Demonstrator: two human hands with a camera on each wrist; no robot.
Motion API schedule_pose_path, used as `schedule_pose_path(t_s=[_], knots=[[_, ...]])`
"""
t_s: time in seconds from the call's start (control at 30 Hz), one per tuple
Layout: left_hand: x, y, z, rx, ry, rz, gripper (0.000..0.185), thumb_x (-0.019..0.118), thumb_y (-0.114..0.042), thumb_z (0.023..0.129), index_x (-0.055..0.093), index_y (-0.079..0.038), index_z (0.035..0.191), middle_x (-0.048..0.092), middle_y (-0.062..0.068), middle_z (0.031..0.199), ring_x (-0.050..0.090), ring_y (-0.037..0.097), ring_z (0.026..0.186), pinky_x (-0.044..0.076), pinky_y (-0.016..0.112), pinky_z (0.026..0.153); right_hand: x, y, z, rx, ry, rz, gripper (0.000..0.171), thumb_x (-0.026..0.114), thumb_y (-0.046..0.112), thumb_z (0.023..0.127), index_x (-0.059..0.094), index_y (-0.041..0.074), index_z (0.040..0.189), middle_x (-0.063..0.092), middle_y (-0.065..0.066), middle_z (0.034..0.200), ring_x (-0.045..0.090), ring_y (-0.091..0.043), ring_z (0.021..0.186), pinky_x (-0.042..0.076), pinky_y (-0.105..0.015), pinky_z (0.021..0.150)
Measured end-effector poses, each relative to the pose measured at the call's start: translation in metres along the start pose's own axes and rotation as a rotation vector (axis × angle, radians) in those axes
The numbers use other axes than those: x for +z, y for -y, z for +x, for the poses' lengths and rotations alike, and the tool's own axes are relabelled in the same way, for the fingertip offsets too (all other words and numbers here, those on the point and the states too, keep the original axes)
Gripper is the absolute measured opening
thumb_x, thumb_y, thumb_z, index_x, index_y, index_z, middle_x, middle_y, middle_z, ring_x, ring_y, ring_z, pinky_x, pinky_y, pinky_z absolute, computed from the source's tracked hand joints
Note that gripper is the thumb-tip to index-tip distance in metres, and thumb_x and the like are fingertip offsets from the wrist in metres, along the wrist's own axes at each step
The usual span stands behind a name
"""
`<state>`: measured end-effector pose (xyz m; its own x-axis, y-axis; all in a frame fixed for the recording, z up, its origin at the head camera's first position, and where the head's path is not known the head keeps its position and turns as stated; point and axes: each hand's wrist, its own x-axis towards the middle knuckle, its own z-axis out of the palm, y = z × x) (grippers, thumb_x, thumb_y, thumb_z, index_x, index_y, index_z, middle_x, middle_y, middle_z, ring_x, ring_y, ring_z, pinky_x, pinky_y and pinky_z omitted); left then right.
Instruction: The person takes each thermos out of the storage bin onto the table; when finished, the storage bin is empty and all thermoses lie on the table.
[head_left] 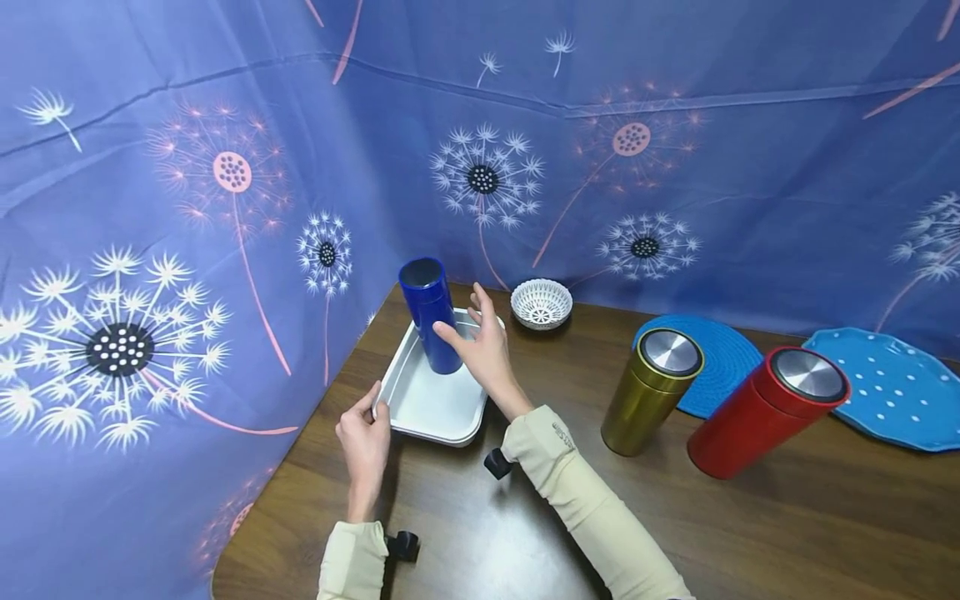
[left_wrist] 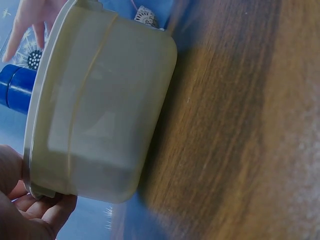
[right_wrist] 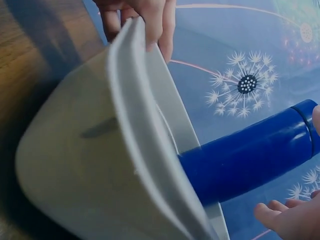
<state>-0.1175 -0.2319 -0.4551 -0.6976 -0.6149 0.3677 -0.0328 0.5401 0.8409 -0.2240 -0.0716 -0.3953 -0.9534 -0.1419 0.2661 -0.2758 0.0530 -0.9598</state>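
Observation:
My left hand (head_left: 365, 433) grips the near left corner of a white plastic container's rim (head_left: 431, 435), its thumb and fingers on either side. Inside the container stands a blue flask (head_left: 431, 321) with a dark lid, its upper part rising above the rim in the left wrist view. My right hand (head_left: 487, 354) is spread beside the flask, thumb overlapping it in the head view and fingers straight. In the right wrist view, the fingertips (right_wrist: 267, 215) show a gap from the flask's side. The flask's base is hidden behind the container wall in both wrist views.
A gold flask (head_left: 648, 396) and a red flask (head_left: 761, 417) stand on the wooden table to the right. Behind them lie a blue woven mat (head_left: 723, 367) and a blue dotted plate (head_left: 892, 383). A white lattice bowl (head_left: 542, 304) sits near the curtain.

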Motion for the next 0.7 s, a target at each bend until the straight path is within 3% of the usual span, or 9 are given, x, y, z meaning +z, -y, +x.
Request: schedule_pose_path(t_s=[0.3, 0.7], knots=[[0.003, 0.005, -0.001, -0.001, -0.008, 0.019, 0.032, 0.060, 0.003, 0.078, 0.071, -0.003, 0.108, 0.070, 0.017, 0.083, 0.051, 0.011, 0.056, 0.037, 0.016, 0.049, 0.014, -0.004, 0.016, 0.050, 0.033, -0.028, 0.092, 0.072, 0.039, 0.080, 0.018, 0.018, 0.151, 0.029, -0.013, 0.151, 0.032, -0.031, 0.134, 0.028, -0.037, 0.106], [0.002, 0.005, 0.001, 0.015, -0.022, 0.021, 0.033, 0.059, 0.004, 0.077, 0.071, -0.002, 0.107, 0.070, 0.016, 0.073, 0.038, 0.005, 0.045, 0.032, 0.020, 0.043, 0.028, -0.011, 0.027, 0.064, 0.022, -0.089, 0.095, 0.077, 0.036, 0.076, 0.022, 0.013, 0.150, 0.034, -0.014, 0.148, 0.037, -0.029, 0.131, 0.031, -0.040, 0.104]])
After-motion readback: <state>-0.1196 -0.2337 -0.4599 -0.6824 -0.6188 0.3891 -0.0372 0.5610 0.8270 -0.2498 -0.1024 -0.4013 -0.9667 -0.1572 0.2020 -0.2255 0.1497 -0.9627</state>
